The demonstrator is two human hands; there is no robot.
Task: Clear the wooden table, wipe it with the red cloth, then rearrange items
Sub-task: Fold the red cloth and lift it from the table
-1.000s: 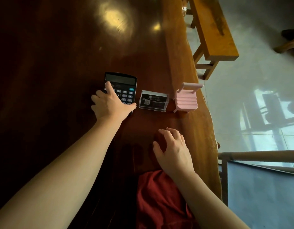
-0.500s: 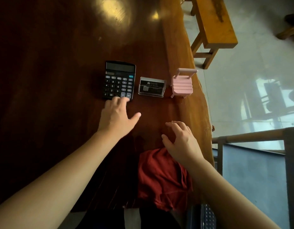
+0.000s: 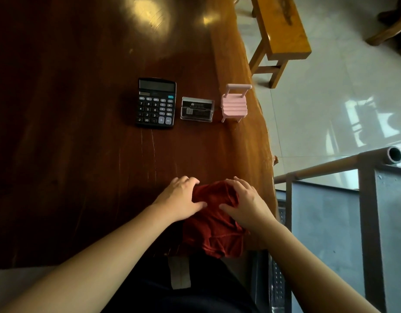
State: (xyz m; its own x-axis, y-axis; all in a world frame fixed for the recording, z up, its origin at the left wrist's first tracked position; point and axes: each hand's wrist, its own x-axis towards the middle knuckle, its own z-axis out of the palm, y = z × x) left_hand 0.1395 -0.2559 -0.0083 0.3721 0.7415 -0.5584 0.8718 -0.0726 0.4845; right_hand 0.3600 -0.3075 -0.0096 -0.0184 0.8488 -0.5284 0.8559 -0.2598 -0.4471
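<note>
A crumpled red cloth lies at the near edge of the dark wooden table, partly hanging over it. My left hand rests on the cloth's left side and my right hand on its right side, fingers curled onto the fabric. Farther back stand in a row a black calculator, a clear card holder with dark cards, and a small pink chair-shaped stand near the table's right edge.
The table's right edge runs wavy beside a pale tiled floor. A wooden bench stands at the upper right. A grey metal frame with a tube rail sits at the lower right, close to the table.
My left hand left the calculator and drew back to the red cloth. My right hand also pulled back onto the cloth. The view shifted backwards, showing the table's near edge.
</note>
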